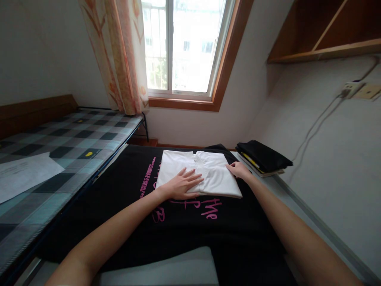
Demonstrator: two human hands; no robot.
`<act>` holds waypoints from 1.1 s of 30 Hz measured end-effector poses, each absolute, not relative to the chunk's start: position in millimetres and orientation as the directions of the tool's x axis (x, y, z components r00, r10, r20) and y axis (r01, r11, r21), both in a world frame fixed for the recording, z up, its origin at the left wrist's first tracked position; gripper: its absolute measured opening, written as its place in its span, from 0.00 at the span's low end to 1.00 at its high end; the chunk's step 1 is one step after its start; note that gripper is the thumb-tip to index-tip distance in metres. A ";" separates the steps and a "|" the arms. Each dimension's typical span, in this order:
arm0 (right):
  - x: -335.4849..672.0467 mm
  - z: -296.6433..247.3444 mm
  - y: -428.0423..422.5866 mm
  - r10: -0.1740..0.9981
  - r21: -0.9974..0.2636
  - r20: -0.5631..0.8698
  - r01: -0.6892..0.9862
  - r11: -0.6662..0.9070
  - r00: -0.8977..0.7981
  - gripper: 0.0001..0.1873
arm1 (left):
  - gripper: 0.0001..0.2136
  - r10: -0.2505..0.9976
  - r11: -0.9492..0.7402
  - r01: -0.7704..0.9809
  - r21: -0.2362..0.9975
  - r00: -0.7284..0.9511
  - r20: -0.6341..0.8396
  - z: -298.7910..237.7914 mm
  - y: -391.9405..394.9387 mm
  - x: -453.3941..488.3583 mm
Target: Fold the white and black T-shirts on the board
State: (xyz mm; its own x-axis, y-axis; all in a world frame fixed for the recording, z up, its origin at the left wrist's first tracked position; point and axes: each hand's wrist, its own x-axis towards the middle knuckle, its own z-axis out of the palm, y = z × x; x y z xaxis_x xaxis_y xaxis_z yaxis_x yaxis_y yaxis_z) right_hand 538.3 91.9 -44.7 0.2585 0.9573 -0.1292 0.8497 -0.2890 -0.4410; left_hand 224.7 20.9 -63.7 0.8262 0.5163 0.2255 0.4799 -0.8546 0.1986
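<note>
A folded white cloth [214,171] is laid near the far edge of a black cloth [125,178], across its pink lettering [212,209]; a smooth, soft base seems to be given to it there. The left hand [186,183] is held open, palm down and fingers loosely spread, with nothing gripped; by its flat rest on the middle of the fold, the layers are probably kept pressed and still. The right hand [240,171] is partly closed, its fingers drawn together at the right edge; whether that edge is pinched or merely touched cannot be told. A black pouch [264,157] is set just beyond, by the wall, apparently out of the way.
</note>
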 end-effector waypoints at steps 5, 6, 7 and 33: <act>533.9 -42.2 88.3 0.958 -0.567 -0.168 0.773 -0.285 0.230 0.15 | 0.24 0.505 -0.863 0.478 0.165 0.824 0.256 -62.0 19.3 222.9; 532.7 -41.3 87.9 0.961 -0.558 -0.166 0.783 -0.275 0.220 0.14 | 0.23 0.501 -0.866 0.476 0.154 0.825 0.263 -60.1 18.8 222.3; 532.0 -40.6 87.5 0.964 -0.550 -0.161 0.792 -0.265 0.211 0.14 | 0.22 0.496 -0.868 0.475 0.143 0.826 0.268 -57.8 18.4 221.8; 533.5 -33.3 85.2 0.983 -0.668 -0.161 0.724 -0.171 0.084 0.18 | 0.24 0.478 -0.877 0.443 0.186 0.843 0.248 -50.8 21.3 219.5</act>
State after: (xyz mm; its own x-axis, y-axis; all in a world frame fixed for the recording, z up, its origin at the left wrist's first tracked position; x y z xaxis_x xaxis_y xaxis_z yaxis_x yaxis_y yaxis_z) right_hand 533.5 85.2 -33.3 0.0838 0.9834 -0.1609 0.7241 -0.1710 -0.6681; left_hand 219.5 21.3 -50.8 0.8429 0.4777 0.2478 0.4426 -0.8773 0.1857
